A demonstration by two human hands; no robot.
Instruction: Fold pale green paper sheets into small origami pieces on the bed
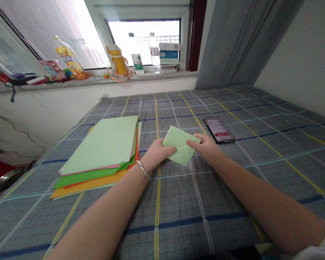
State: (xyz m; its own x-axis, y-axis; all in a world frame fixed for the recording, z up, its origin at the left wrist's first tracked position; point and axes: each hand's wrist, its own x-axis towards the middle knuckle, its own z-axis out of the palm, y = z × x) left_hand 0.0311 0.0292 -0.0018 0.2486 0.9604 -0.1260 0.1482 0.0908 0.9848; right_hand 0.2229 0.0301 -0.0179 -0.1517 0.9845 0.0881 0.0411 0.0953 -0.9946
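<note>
Centre of frame, just above the middle: folded green paper (182,146), a small pale rectangle turned corner-down, held slightly off the checked cloth (178,213).

Left hand (157,154) pinches the paper's left edge, thumb on top and fingers curled beneath. Silver bracelet (143,169) on that wrist. Right hand (206,147) pinches the right edge, thumb lying across the upper face and the other fingers tucked behind. Both grips closed on the paper, neither hand spread.

Handling, as a judgement: very light, thin and limp on its own, though the doubled layers lend some stiffness. It looks easy to crease and to dent under a thumb (no risk of breaking, only of a wrong fold). It is not slippery. Best held as now, at opposite edges near the fold lines, with light pressure so the layers stay aligned.

Centre left: stack of coloured sheets (103,153), flat on the cloth, pale green on top with pink, darker green, red and orange edges showing below. It lies near the left hand without touching it.

Just beyond the right hand: phone (219,130), lying flat, screen blurred.

Upper left and top centre: windowsill (97,80) with bottles (119,61) and small clutter. Grey curtain (233,39) at upper right.
</note>
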